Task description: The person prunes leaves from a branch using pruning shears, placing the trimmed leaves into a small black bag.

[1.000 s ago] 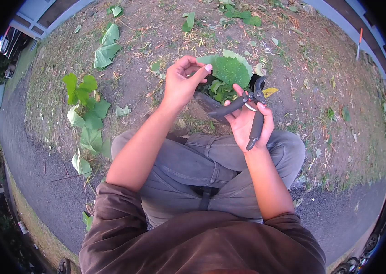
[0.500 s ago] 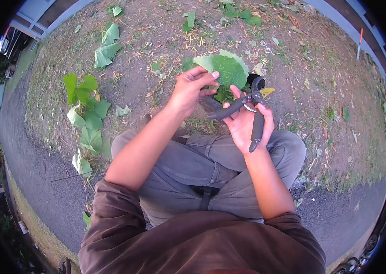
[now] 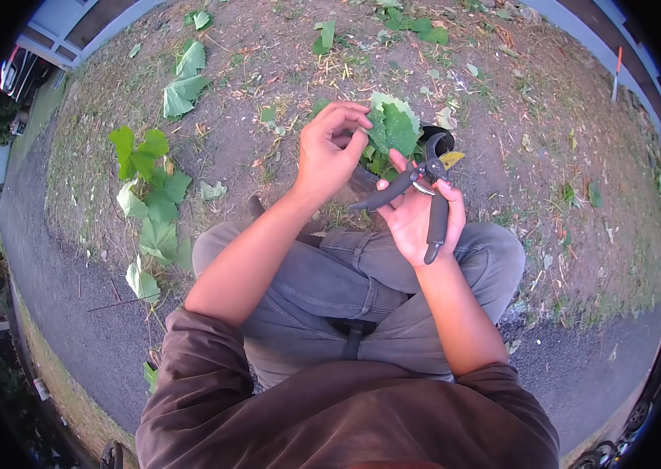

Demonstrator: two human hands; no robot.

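My left hand (image 3: 330, 148) is closed, with thumb and fingertips pinching the left edge of a broad green leaf (image 3: 397, 129). The leaf has a toothed, paler rim and partly folds over. In my right hand (image 3: 416, 219) rests a pair of pruning shears (image 3: 422, 181), with dark grips and a curved blade pointing away from me. Their handles are spread, one across my fingers and the other along my thumb side. More greenery and part of a black object sit beneath the leaf, mostly covered by it. A yellow leaf (image 3: 451, 159) shows just beyond the blades.
I sit cross-legged on the ground. A leafy vine (image 3: 160, 205) lies to my left, with further cut leaves (image 3: 184, 82) beyond it. Bare soil and dry clippings spread ahead. Asphalt (image 3: 73, 313) runs beside and behind me. An orange-tipped stake (image 3: 617, 70) stands far right.
My left hand has turned and its fingers have curled at the leaf's edge. The leaf has folded and looks narrower. The shears have stayed almost in place in my right hand.
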